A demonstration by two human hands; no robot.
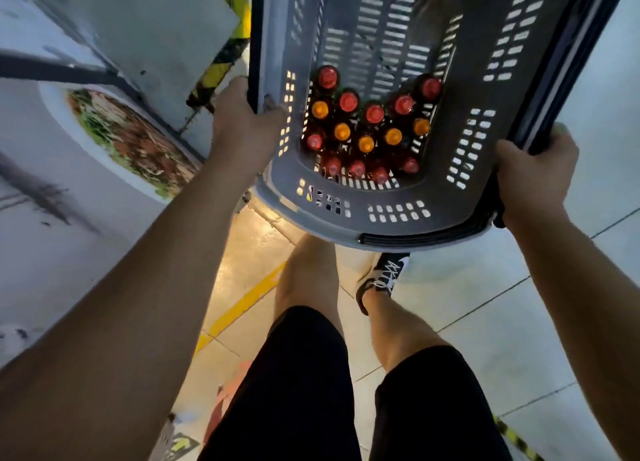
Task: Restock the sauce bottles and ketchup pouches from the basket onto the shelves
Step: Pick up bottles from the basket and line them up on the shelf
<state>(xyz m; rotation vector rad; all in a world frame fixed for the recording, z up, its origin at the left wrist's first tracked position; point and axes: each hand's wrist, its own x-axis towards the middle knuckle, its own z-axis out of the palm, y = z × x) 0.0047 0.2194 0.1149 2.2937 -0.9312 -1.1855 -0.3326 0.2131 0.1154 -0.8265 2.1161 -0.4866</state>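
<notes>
I see both hands, left hand and right hand, gripping the grey basket rim; sauce bottles inside, tiled floor below.

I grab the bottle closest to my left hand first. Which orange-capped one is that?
The orange-capped bottle at the cluster's left edge, beside the basket wall the left hand grips; the other orange caps sit farther right.
</notes>
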